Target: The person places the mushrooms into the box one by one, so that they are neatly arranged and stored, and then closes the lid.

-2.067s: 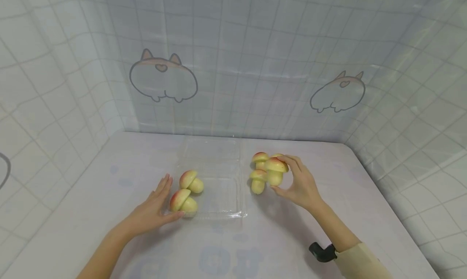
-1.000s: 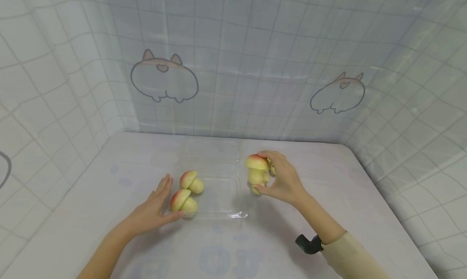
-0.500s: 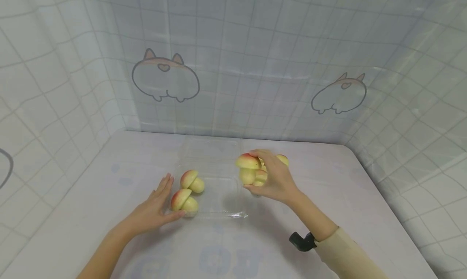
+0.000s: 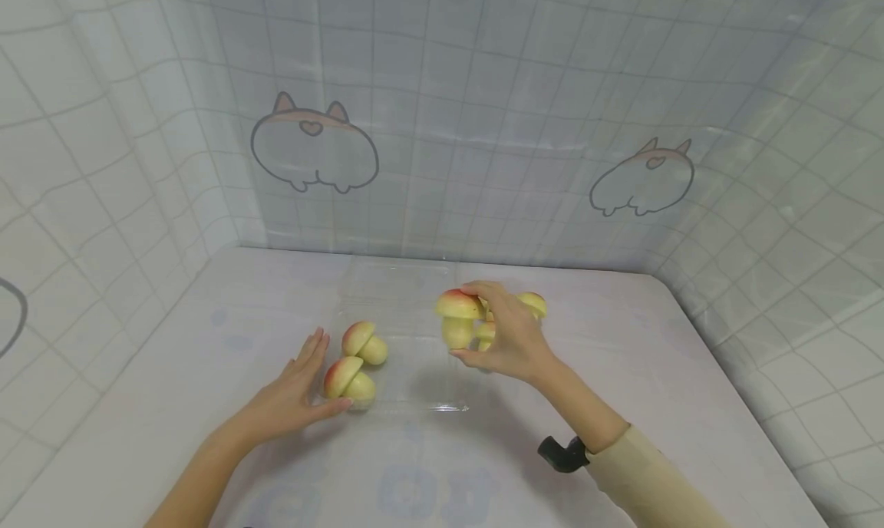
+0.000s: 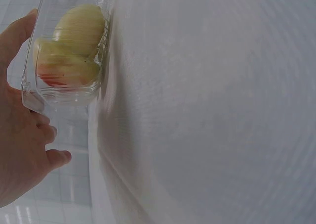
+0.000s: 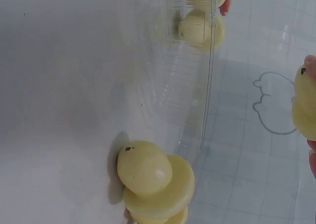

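Note:
A clear plastic container (image 4: 414,386) lies opened out on the table, its lid (image 4: 400,282) towards the back. Two toy mushrooms with yellow stems and red-tinged caps, one behind (image 4: 364,344) and one in front (image 4: 350,384), lie tilted along its left side. Against that left side rests my left hand (image 4: 290,401), fingers extended and thumb at the front rim. My right hand (image 4: 514,336) pinches another mushroom (image 4: 457,321) upright between thumb and fingers, raised over the container's right edge. In the right wrist view this mushroom (image 6: 305,103) is partly cut off.
More mushrooms (image 4: 533,304) stand on the table (image 4: 601,344) right of the container, partly hidden behind my right hand. A black curved piece (image 4: 562,455) sits at my right wrist by the beige sleeve (image 4: 645,482). A grid-patterned curtain (image 4: 483,129) encloses the back and sides.
My right hand has carried its mushroom leftwards from above the group on the right to the container's right edge. My left hand stays at the container's left side.

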Demonstrator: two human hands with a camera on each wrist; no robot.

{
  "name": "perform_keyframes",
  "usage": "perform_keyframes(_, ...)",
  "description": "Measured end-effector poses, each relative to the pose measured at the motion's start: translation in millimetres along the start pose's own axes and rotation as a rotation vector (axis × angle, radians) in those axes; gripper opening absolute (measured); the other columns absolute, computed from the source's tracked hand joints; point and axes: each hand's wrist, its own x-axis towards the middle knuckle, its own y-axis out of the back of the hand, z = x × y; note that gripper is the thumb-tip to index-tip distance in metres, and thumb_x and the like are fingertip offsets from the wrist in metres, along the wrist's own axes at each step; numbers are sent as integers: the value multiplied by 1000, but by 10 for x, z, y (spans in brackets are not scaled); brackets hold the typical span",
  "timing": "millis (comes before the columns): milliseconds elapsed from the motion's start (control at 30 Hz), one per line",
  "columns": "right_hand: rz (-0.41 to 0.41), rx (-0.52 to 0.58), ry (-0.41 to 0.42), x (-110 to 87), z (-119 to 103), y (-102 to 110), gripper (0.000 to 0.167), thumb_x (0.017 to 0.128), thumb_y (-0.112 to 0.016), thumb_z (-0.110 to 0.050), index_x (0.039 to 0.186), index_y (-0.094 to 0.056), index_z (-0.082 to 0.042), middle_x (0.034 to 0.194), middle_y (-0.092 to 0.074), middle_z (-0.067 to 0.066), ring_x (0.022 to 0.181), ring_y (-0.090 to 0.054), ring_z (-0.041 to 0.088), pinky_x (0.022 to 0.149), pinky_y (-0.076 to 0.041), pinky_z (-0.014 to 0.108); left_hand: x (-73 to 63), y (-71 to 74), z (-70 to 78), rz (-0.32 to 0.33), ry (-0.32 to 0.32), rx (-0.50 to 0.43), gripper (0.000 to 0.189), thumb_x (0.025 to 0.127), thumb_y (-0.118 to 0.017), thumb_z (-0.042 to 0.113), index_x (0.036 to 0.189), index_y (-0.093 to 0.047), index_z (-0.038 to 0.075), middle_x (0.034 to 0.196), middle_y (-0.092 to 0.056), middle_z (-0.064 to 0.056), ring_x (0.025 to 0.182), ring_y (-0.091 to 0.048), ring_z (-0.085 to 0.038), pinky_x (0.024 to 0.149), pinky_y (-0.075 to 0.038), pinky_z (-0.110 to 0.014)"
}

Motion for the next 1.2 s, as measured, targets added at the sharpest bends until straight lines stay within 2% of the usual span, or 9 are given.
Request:
perform_keyframes(367,-29,0,-21,34,-40,-22,87,60,-90,-33,130,-48,-3,126,-56,6,113,-54,18,90,-49,33,1,0,-20,-5,5,-1,110,84,-67,55,152,-5,-5,158,1,-25,143,-4,-43,110,-13,-65)
perform_keyframes(600,-33,4,-12,53,-46,-59,87,59,-90,-34,129,-48,-3,126,-56,6,114,-54,21,96,-45,39,3,-7,-28,0,7,1,109,84,-67,55,151,-6,-5,158,1,-25,143,-4,-43,110,-13,-65)
perform_keyframes(733,-44,-3,-11,71,-65,-77,87,60,-89,-35,130,-48,-5,126,-56,4,113,-54,18,93,-43,40,0,-11,-25,0,8,1,110,84,-67,55,152,-6,-5,158,0,-25,143,-5,-43,110,-13,-65)
perform_keyframes(1000,-62,9,17,124,-94,-121,87,61,-89,-34,131,-46,-7,127,-54,3,102,-55,14,83,-48,31,-3,-8,-20,3,2,-3,109,84,-67,55,151,-7,-6,158,0,-25,144,-4,-42,110,-13,-64)
perform_keyframes(1200,-90,52,30,175,-121,-172,84,63,-89,-32,132,-45,-9,128,-53,1,105,-54,12,87,-48,25,-6,-2,-18,-1,1,-4,109,84,-66,55,151,-6,-6,158,0,-25,144,-3,-41,110,-13,-65)
